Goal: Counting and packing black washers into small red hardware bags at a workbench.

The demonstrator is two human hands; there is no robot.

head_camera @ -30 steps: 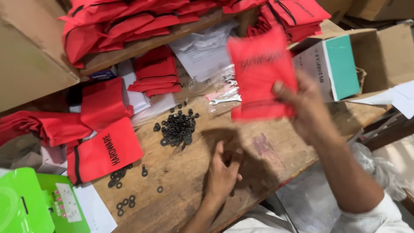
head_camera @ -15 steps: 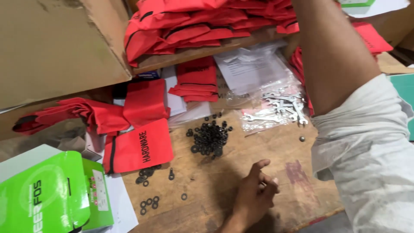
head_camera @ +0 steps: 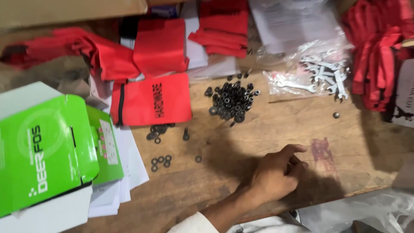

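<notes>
i see 1 hand (head_camera: 276, 172) resting low on the wooden tabletop (head_camera: 276, 125), fingers curled loosely together with the tips pressed down on the wood; whether it pinches something small under them i cannot tell, and i cannot tell which hand it is either. up and to its left lies a heap of black nuts (head_camera: 231, 100), well apart from it, with a few black washers (head_camera: 160, 162) scattered further left. a red pouch (head_camera: 151, 103) lies flat just beside the heap, more folded red pouches (head_camera: 224, 30) behind it. a clear bag of small spanners (head_camera: 315, 77) sits at the upper right. a green and white box (head_camera: 43, 151) fills the left edge, on white papers (head_camera: 129, 168)
</notes>
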